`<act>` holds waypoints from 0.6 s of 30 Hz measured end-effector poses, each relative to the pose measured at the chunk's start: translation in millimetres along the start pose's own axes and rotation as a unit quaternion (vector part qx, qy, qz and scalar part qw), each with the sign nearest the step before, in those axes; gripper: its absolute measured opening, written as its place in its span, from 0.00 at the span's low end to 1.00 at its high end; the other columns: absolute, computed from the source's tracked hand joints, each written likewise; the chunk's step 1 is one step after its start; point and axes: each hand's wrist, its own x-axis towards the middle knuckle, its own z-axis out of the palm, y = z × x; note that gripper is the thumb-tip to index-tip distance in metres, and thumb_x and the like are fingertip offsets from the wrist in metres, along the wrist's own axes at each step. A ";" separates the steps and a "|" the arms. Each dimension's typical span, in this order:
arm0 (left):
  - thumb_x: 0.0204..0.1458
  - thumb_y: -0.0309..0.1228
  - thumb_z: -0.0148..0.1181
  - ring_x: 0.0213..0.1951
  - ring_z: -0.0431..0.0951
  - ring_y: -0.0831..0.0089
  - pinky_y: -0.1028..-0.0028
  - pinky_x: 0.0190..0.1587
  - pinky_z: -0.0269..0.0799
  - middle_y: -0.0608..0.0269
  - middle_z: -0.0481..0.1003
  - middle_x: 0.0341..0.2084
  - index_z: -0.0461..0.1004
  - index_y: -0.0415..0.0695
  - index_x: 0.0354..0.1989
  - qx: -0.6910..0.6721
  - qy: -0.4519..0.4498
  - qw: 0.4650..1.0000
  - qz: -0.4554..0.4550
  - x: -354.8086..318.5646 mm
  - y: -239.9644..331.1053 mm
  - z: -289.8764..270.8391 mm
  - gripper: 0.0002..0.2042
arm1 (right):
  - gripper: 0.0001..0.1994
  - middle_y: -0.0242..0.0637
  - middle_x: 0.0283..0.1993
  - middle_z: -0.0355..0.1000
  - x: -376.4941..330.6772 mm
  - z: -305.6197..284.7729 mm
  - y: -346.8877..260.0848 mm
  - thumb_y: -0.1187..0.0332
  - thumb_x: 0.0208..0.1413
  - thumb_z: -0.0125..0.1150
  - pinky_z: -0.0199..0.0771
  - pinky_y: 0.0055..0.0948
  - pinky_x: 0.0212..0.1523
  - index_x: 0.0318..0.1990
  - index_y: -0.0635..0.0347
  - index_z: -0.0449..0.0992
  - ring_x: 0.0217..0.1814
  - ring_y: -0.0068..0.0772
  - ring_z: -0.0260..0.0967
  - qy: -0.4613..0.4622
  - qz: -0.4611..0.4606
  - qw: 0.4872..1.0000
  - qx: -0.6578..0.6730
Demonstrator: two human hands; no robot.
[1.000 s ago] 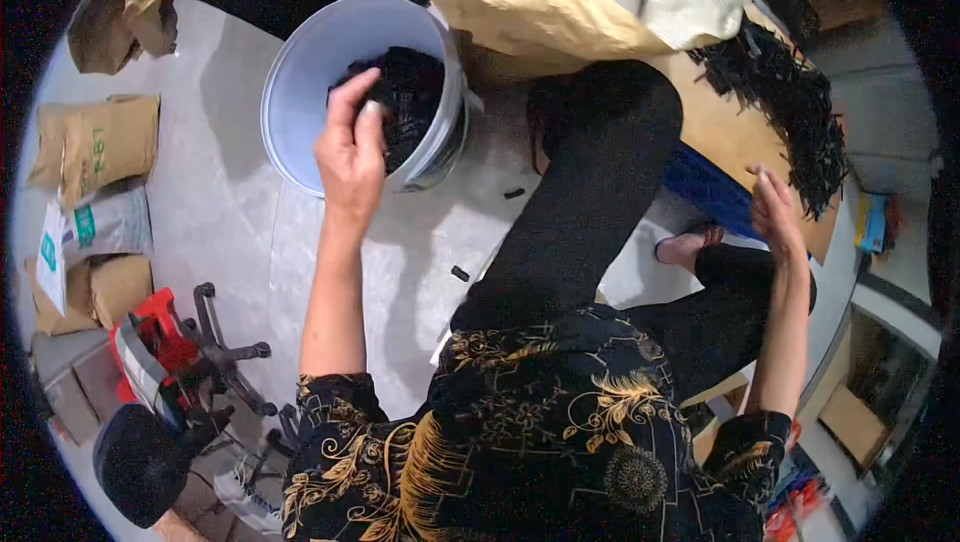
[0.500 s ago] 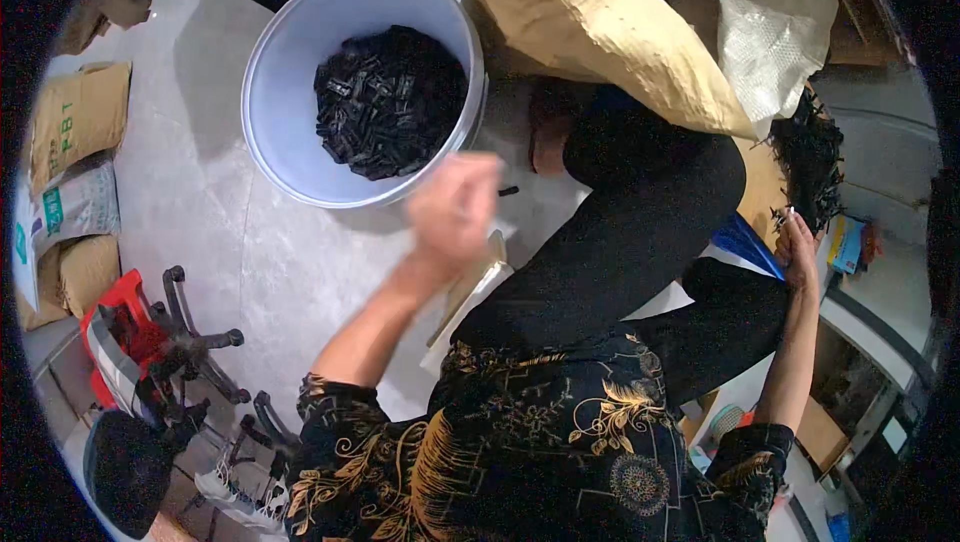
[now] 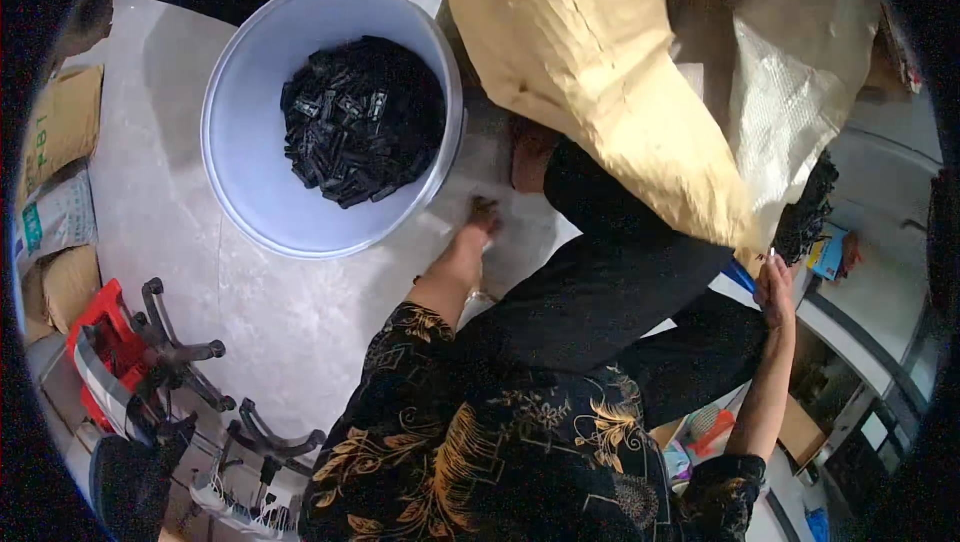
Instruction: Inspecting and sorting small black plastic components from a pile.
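My left hand (image 3: 484, 216) is low over the floor, just right of a large white bucket (image 3: 225, 182). It is dark and smeared, so its fingers cannot be read. Inside the bucket lies a heap of small black plastic pieces (image 3: 365, 122). My right hand (image 3: 774, 292) is closed, with a small pale tip (image 3: 771, 256) poking out of its fingers; what that belongs to is too small to name. Close beyond it hang the lower ends of a tan paper sack (image 3: 620, 92) and a whitish woven sack (image 3: 790, 112). A pile of black pieces (image 3: 803, 222) shows behind them, partly hidden.
Stacked sacks (image 3: 65, 142) stand along the left side. At lower left are a red crate (image 3: 110, 342) and chair bases with black casters (image 3: 180, 352). A blue and yellow packet (image 3: 827, 250) lies to the right, near a dark-edged shelf (image 3: 870, 327).
My left hand has gone from the bucket's rim down to the floor beside it. The view has shifted, and the tan sack now covers more of the black pile. My right hand stays closed.
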 end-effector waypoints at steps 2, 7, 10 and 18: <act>0.49 0.41 0.53 0.31 0.75 0.64 0.65 0.32 0.72 0.60 0.72 0.39 0.66 0.49 0.48 0.008 0.057 0.998 0.013 -3.6 11.1 -7.1 0.19 | 0.08 0.19 0.14 0.52 10.0 -10.1 6.6 0.61 0.58 0.50 0.44 0.17 0.10 0.40 0.52 0.70 0.10 0.12 0.47 -0.027 0.014 1.000 0.008; 0.49 0.42 0.53 0.24 0.76 0.65 0.66 0.25 0.73 0.56 0.72 0.30 0.67 0.46 0.40 0.023 0.218 0.975 0.024 -25.9 7.2 -62.9 0.15 | 0.08 0.21 0.15 0.54 27.4 -14.8 17.6 0.60 0.56 0.50 0.45 0.18 0.10 0.30 0.52 0.65 0.11 0.15 0.48 0.006 -0.011 0.999 -0.040; 0.50 0.43 0.54 0.17 0.73 0.66 0.68 0.15 0.69 0.56 0.72 0.24 0.66 0.43 0.38 0.052 0.273 0.956 0.093 -75.2 -4.9 -161.2 0.17 | 0.12 0.22 0.13 0.49 50.4 -2.5 20.5 0.60 0.56 0.49 0.41 0.18 0.10 0.22 0.48 0.60 0.10 0.15 0.44 -0.003 -0.038 0.997 -0.065; 0.43 0.43 0.60 0.14 0.72 0.66 0.68 0.17 0.69 0.56 0.71 0.17 0.70 0.37 0.35 0.526 0.260 0.808 -0.057 -164.4 -28.3 -235.6 0.20 | 0.05 0.19 0.13 0.49 40.0 2.3 1.7 0.60 0.58 0.49 0.42 0.17 0.11 0.33 0.47 0.66 0.11 0.12 0.42 0.019 0.011 0.996 -0.082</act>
